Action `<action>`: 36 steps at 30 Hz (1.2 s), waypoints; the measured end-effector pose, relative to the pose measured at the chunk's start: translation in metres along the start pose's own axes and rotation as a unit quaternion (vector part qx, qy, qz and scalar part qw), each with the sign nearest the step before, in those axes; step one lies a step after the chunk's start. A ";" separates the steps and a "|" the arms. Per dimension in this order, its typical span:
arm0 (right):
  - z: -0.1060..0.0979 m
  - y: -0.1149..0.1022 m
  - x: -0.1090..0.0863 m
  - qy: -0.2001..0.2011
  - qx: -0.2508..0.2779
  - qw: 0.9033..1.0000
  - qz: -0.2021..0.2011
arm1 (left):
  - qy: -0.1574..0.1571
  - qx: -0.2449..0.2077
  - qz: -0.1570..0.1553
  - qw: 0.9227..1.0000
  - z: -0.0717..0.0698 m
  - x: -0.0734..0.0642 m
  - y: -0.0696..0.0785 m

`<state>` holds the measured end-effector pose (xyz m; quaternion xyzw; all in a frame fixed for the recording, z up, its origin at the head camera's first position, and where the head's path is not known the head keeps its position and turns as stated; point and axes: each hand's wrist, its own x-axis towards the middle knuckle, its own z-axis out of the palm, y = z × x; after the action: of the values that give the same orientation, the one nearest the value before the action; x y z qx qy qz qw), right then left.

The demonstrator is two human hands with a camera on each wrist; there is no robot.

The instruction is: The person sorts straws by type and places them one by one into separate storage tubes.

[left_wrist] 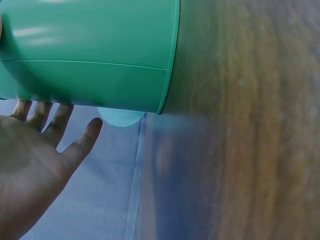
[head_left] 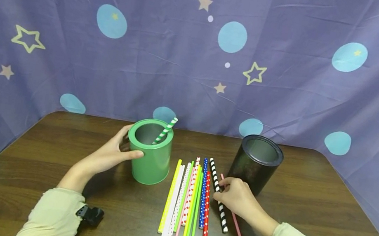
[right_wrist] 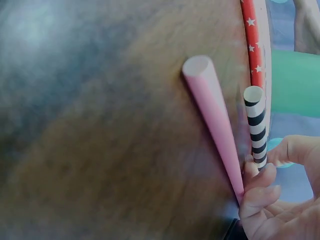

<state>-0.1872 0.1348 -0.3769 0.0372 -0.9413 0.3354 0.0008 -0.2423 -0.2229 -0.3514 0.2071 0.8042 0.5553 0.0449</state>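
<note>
My left hand (head_left: 108,154) holds a green can (head_left: 151,166) from its left side, thumb at the front of the rim and fingers behind. A green-and-white striped straw (head_left: 165,131) leans inside this can. In the left wrist view, fingers (left_wrist: 57,122) reach along the green wall. My right hand (head_left: 238,195) pinches a black-and-white striped straw (head_left: 222,215) around its middle, the thumb on one side and fingertips on the other. Beside it, a plain pink straw (head_left: 239,235) lies on the table, its far part passing under the hand. The black-and-white straw's near end shows in the right wrist view.
Behind the right hand stands a black can (head_left: 253,166). Several straws lie side by side between the cans, among them a red starred straw (head_left: 206,221), a blue one (head_left: 203,199) and a yellow one (head_left: 169,198). A purple curtain (head_left: 149,44) hangs behind the wooden table (head_left: 59,133).
</note>
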 end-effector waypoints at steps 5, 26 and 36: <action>-0.004 0.001 -0.003 -0.016 0.053 0.998 0.022 | 0.001 -0.001 0.001 1.000 -0.001 0.000 -0.001; -0.023 -0.026 -0.005 -0.021 0.265 0.963 -0.037 | 0.006 0.000 0.010 1.000 -0.002 -0.001 -0.001; -0.023 -0.063 0.004 -0.002 0.406 0.913 -0.030 | 0.001 0.002 0.001 1.000 -0.001 0.001 -0.002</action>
<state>-0.1874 0.1007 -0.3191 0.0636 -0.7227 0.6882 -0.0064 -0.2441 -0.2235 -0.3525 0.2069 0.8053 0.5540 0.0431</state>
